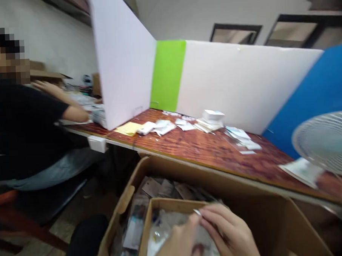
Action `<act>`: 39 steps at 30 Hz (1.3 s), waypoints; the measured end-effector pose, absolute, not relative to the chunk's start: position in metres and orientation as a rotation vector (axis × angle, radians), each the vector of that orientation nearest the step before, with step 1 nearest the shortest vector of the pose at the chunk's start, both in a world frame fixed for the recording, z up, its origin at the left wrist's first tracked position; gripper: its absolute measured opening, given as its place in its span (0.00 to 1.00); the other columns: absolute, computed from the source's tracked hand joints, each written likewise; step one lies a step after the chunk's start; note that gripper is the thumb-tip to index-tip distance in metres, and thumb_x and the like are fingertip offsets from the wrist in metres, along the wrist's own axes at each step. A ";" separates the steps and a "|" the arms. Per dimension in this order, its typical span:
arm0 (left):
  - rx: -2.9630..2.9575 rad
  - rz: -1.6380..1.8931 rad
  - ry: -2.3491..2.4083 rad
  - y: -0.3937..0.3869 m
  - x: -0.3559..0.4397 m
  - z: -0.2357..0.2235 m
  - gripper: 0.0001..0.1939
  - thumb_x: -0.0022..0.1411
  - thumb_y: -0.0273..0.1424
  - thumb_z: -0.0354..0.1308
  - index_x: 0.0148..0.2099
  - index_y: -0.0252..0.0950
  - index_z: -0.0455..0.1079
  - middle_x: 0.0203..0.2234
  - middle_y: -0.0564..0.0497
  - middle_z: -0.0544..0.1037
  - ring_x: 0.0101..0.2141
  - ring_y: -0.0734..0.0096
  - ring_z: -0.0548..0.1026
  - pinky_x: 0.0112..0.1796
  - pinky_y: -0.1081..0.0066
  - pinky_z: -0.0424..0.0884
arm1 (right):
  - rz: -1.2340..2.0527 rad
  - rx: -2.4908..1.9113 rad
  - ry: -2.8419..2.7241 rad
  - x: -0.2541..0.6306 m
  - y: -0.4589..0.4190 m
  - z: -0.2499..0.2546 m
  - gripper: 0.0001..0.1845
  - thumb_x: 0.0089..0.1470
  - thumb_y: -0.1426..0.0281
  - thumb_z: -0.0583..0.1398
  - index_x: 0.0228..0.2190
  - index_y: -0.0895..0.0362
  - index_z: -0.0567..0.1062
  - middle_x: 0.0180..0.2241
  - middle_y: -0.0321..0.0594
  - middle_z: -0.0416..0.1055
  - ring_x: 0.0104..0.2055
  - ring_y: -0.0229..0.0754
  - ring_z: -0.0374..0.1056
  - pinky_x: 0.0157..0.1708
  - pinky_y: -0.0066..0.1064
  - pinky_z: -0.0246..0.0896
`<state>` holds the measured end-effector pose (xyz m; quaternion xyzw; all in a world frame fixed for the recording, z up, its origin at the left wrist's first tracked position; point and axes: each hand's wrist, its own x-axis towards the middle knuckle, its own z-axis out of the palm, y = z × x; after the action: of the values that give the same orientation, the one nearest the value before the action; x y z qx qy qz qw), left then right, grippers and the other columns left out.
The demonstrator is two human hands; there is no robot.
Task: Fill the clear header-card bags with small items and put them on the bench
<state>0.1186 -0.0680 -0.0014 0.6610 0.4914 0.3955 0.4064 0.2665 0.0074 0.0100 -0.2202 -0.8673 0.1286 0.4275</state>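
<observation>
Both my hands are low in the view, inside a small cardboard box (156, 206) that sits within a larger cardboard box (279, 214). My left hand (176, 244) and my right hand (230, 231) are close together. Their fingers are pinched on a small clear plastic packet (197, 213) held over the small box. The picture is blurred, so the packet's contents are not readable. Beneath my hands the small box holds several more clear packets (161, 234).
A wooden table (206, 149) carries scattered white packets (213, 120) and a yellow note (128, 128), fenced by white, green and blue partition boards (242, 83). A white fan (327, 140) stands at right, another person's hand (336, 188) below it. A seated person in black (23, 127) works at left.
</observation>
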 end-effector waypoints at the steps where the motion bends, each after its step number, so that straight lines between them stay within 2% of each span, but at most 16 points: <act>1: 1.652 0.961 1.255 -0.065 0.121 -0.007 0.21 0.61 0.28 0.48 0.57 0.46 0.56 0.48 0.47 0.69 0.48 0.64 0.68 0.49 0.65 0.63 | 0.401 -0.636 -2.216 0.271 0.007 0.010 0.09 0.53 0.75 0.56 0.36 0.54 0.73 0.32 0.42 0.72 0.33 0.42 0.69 0.32 0.31 0.68; 3: 1.682 0.871 1.364 -0.062 0.122 -0.020 0.26 0.59 0.27 0.48 0.59 0.45 0.52 0.52 0.49 0.67 0.51 0.64 0.65 0.51 0.68 0.61 | 0.504 -0.732 -2.212 0.276 0.009 0.011 0.08 0.55 0.75 0.54 0.32 0.55 0.73 0.30 0.40 0.72 0.31 0.40 0.69 0.31 0.29 0.67; 5: 1.720 0.789 1.434 -0.060 0.121 -0.032 0.28 0.59 0.29 0.47 0.61 0.43 0.49 0.55 0.48 0.64 0.53 0.64 0.64 0.51 0.68 0.61 | 0.471 -0.774 -2.233 0.278 0.012 0.008 0.09 0.55 0.75 0.53 0.31 0.56 0.73 0.29 0.40 0.72 0.29 0.39 0.68 0.30 0.29 0.65; 10: 1.796 0.740 1.474 -0.057 0.125 -0.046 0.28 0.61 0.28 0.42 0.63 0.39 0.43 0.57 0.45 0.61 0.55 0.66 0.62 0.52 0.67 0.59 | -0.028 -0.842 -2.364 0.275 0.008 -0.011 0.10 0.54 0.77 0.52 0.29 0.59 0.72 0.26 0.43 0.71 0.30 0.42 0.69 0.29 0.31 0.63; 13: 1.788 0.730 1.485 -0.054 0.129 -0.046 0.29 0.61 0.27 0.42 0.64 0.39 0.42 0.56 0.44 0.63 0.54 0.64 0.63 0.51 0.65 0.60 | -0.175 -0.876 -2.343 0.269 0.007 -0.026 0.11 0.53 0.79 0.51 0.24 0.59 0.70 0.22 0.42 0.69 0.27 0.41 0.67 0.25 0.30 0.59; 15: 1.746 0.698 1.522 -0.055 0.129 -0.045 0.29 0.61 0.28 0.42 0.64 0.39 0.43 0.55 0.43 0.64 0.54 0.62 0.63 0.51 0.63 0.60 | -0.105 -0.937 -2.270 0.267 0.009 -0.032 0.12 0.52 0.78 0.51 0.22 0.58 0.68 0.21 0.40 0.67 0.24 0.39 0.64 0.24 0.29 0.57; 18: 1.678 0.653 1.534 -0.056 0.127 -0.044 0.29 0.61 0.30 0.43 0.64 0.42 0.43 0.56 0.45 0.63 0.55 0.61 0.61 0.52 0.61 0.58 | 0.179 -1.072 -2.074 0.269 0.014 -0.034 0.10 0.52 0.77 0.50 0.22 0.56 0.66 0.20 0.36 0.64 0.22 0.36 0.61 0.23 0.27 0.56; 22: 1.597 0.700 1.506 -0.056 0.122 -0.044 0.30 0.61 0.34 0.46 0.64 0.41 0.44 0.58 0.45 0.59 0.56 0.60 0.59 0.54 0.59 0.55 | 0.366 -1.033 -1.972 0.274 0.014 -0.029 0.08 0.52 0.77 0.51 0.26 0.56 0.68 0.25 0.38 0.68 0.26 0.37 0.64 0.27 0.28 0.60; 26: 1.561 0.771 1.495 -0.054 0.122 -0.047 0.30 0.60 0.32 0.47 0.63 0.38 0.46 0.57 0.44 0.60 0.55 0.60 0.60 0.54 0.60 0.56 | 0.325 -0.912 -2.132 0.269 0.007 -0.033 0.08 0.54 0.76 0.52 0.33 0.57 0.71 0.32 0.43 0.71 0.32 0.41 0.67 0.32 0.32 0.64; 30: 1.591 0.760 1.529 -0.053 0.126 -0.047 0.29 0.60 0.30 0.45 0.63 0.36 0.46 0.55 0.41 0.63 0.54 0.59 0.62 0.53 0.60 0.58 | 0.210 -0.905 -2.192 0.263 0.005 -0.041 0.11 0.55 0.77 0.50 0.34 0.59 0.71 0.32 0.45 0.72 0.33 0.42 0.68 0.33 0.32 0.65; 33: 1.622 0.756 1.544 -0.053 0.132 -0.046 0.29 0.59 0.28 0.44 0.63 0.35 0.46 0.53 0.40 0.66 0.53 0.59 0.64 0.51 0.61 0.60 | 0.077 -0.948 -2.229 0.262 0.005 -0.048 0.11 0.55 0.77 0.50 0.31 0.59 0.72 0.29 0.45 0.72 0.32 0.42 0.68 0.31 0.31 0.64; 36: 1.626 0.761 1.550 -0.053 0.137 -0.044 0.29 0.59 0.25 0.42 0.63 0.33 0.46 0.51 0.39 0.69 0.52 0.60 0.66 0.49 0.63 0.62 | -0.053 -1.058 -2.231 0.258 0.003 -0.057 0.12 0.54 0.77 0.50 0.25 0.59 0.71 0.24 0.43 0.69 0.27 0.40 0.66 0.26 0.29 0.60; 39: 1.588 0.756 1.553 -0.053 0.138 -0.045 0.29 0.58 0.25 0.42 0.63 0.35 0.47 0.50 0.41 0.70 0.52 0.60 0.66 0.49 0.64 0.62 | 0.041 -1.150 -2.158 0.252 0.000 -0.059 0.12 0.51 0.77 0.51 0.20 0.59 0.69 0.20 0.40 0.66 0.22 0.39 0.63 0.23 0.29 0.57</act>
<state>0.1382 -0.0528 -0.0448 0.6241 0.6102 0.2971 0.3871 0.2517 -0.0003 -0.0592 -0.4421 -0.8294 0.0157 0.3411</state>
